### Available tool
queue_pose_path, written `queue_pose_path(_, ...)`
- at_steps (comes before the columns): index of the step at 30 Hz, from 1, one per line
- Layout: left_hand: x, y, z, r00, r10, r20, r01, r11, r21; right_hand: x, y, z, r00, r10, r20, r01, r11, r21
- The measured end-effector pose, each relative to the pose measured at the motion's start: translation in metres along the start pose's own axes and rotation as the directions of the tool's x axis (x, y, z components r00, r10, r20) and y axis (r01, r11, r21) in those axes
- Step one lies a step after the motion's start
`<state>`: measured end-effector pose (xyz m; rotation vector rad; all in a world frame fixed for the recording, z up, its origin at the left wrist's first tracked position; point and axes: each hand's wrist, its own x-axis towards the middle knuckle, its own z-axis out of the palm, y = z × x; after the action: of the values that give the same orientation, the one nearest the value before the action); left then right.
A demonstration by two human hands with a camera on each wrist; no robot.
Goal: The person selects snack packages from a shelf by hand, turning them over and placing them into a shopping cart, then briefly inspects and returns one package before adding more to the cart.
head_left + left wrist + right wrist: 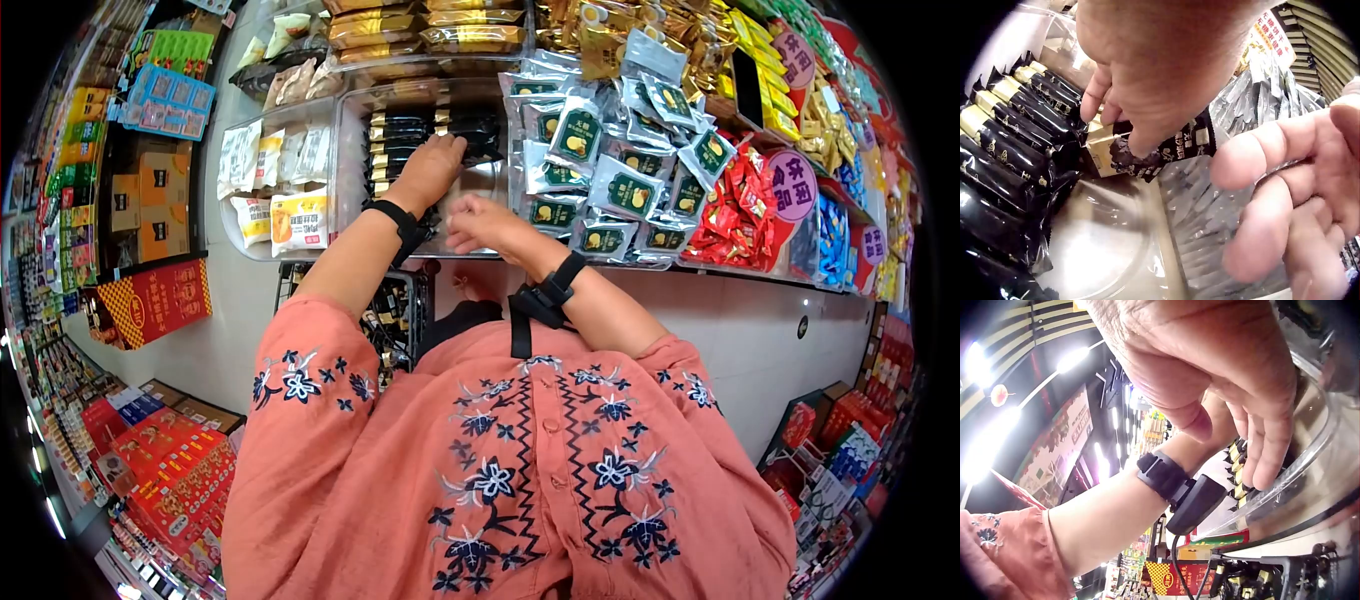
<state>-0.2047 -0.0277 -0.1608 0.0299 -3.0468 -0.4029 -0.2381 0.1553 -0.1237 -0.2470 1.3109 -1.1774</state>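
My left hand (428, 172) reaches into a clear bin (345, 150) of black and gold packets (398, 132). In the left wrist view its fingers and thumb (1147, 81) pinch one such packet (1194, 140), which lies tilted over the bin's bare bottom. Other packets (1016, 119) stand in a row to the left. My right hand (485, 225) hovers beside the left one, near the bin's front edge, fingers loosely bent with nothing in them. The right wrist view shows this hand (1210, 375) above the clear rim (1310, 450).
Silver packets (625, 190) fill the section to the right, with red sweets (735, 215) beyond. White and yellow packets (300, 220) lie in the left bin. Gold-wrapped packs (475, 38) are behind. A basket or cart (390, 310) with dark packets stands below the front edge.
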Motion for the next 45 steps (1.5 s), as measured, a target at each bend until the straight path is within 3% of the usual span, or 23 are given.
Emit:
queue_pose_path(3,0.003,-0.001,0.001,0.999,-0.018,0.046,0.015,0.998,0.067,-0.002,-0.001,0.000,1.000,-0.003,0.008,0.003,1.000,0.019)
queue_pose_path(9,0.001,-0.004,0.002,0.998,-0.042,0.035,0.045,0.995,-0.085,-0.003,-0.002,0.001,1.000,-0.020,-0.012,0.021,0.999,0.039)
queue_pose_path(12,0.004,-0.001,0.000,0.998,-0.036,0.049,0.038,0.998,-0.050,-0.004,-0.003,0.003,0.999,-0.028,-0.041,0.031,0.998,0.056)
queue_pose_path(19,0.008,-0.001,0.012,0.995,-0.034,0.091,0.016,0.980,0.196,0.002,-0.001,0.003,0.998,-0.017,-0.056,0.019,0.999,0.029)
queue_pose_path(24,0.016,0.013,0.030,0.992,-0.075,0.100,0.022,0.892,0.452,0.000,-0.002,0.004,0.998,-0.018,-0.056,0.018,1.000,0.000)
queue_pose_path(28,0.023,0.022,0.039,0.984,-0.150,0.093,0.078,0.844,0.531,-0.002,-0.005,0.005,0.999,-0.003,-0.042,0.004,1.000,0.019)
queue_pose_path(31,0.022,0.015,0.038,0.988,-0.127,0.093,0.064,0.861,0.504,-0.004,-0.005,0.005,0.999,0.003,-0.046,-0.002,1.000,0.025)
queue_pose_path(34,0.012,0.009,0.022,0.997,0.035,0.068,-0.057,0.932,0.357,-0.003,0.000,0.004,0.998,0.004,-0.063,-0.002,0.999,0.036)
queue_pose_path(37,0.001,0.015,0.003,0.993,0.119,-0.014,-0.119,0.993,0.006,0.000,0.001,0.004,0.998,-0.007,-0.062,0.008,1.000,0.013)
queue_pose_path(41,-0.006,0.014,0.006,0.987,0.078,0.141,-0.076,0.997,-0.024,0.002,0.000,0.007,0.997,0.008,-0.072,-0.008,1.000,0.000)
queue_pose_path(45,-0.006,0.016,0.007,0.980,0.077,0.184,-0.076,0.997,-0.013,0.004,0.004,0.007,0.996,0.030,-0.078,-0.029,0.999,0.014)
